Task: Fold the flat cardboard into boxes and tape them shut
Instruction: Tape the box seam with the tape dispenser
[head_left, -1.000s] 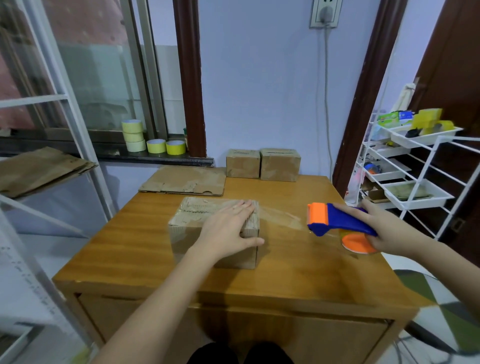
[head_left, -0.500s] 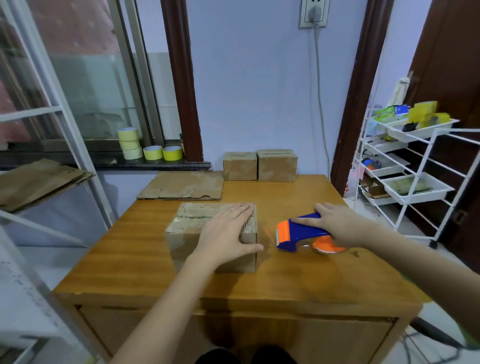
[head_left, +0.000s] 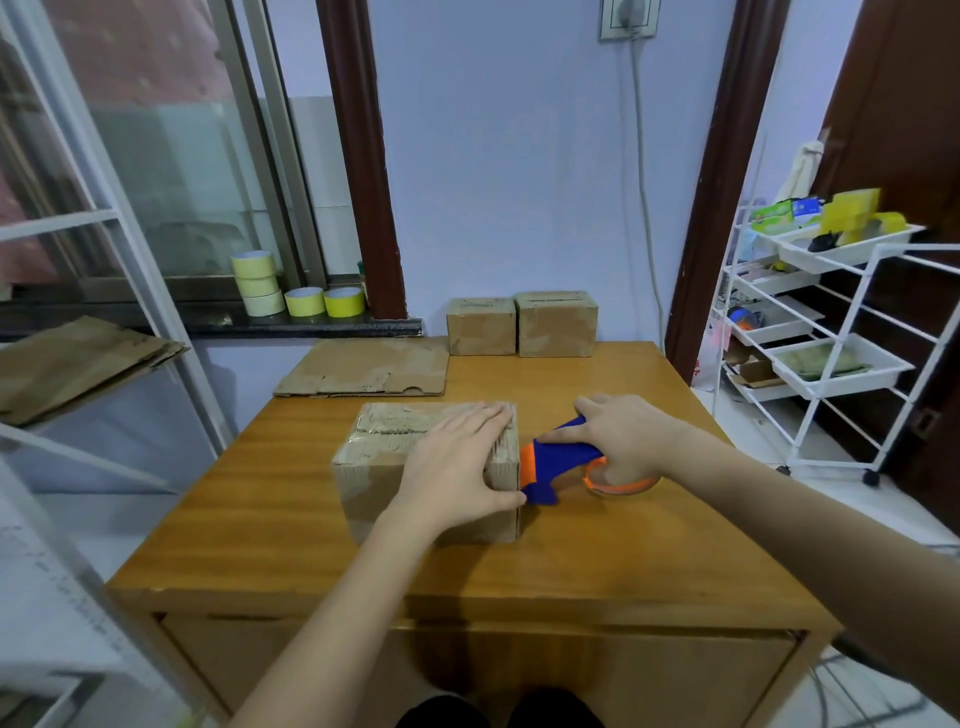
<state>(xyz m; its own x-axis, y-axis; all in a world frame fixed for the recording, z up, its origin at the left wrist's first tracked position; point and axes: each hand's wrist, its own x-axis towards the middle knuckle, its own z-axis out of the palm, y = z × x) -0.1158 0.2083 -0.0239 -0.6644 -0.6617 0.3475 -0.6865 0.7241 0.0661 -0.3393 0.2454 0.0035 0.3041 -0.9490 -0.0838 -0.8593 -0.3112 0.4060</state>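
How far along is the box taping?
Done: two closed boxes at the table's far edge. In hand: left hand presses the near box; right hand holds the tape dispenser at its right side. Left: flat cardboard.

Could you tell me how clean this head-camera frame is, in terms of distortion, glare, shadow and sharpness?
Head view: wide-angle bending bows the window frame and white rack near the edges; soft sheen on the wooden table, no harsh glare; faint shadow beneath the cardboard box; the left hand, right hand and tape dispenser look reasonably sharp; the lower-left corner is smeared.
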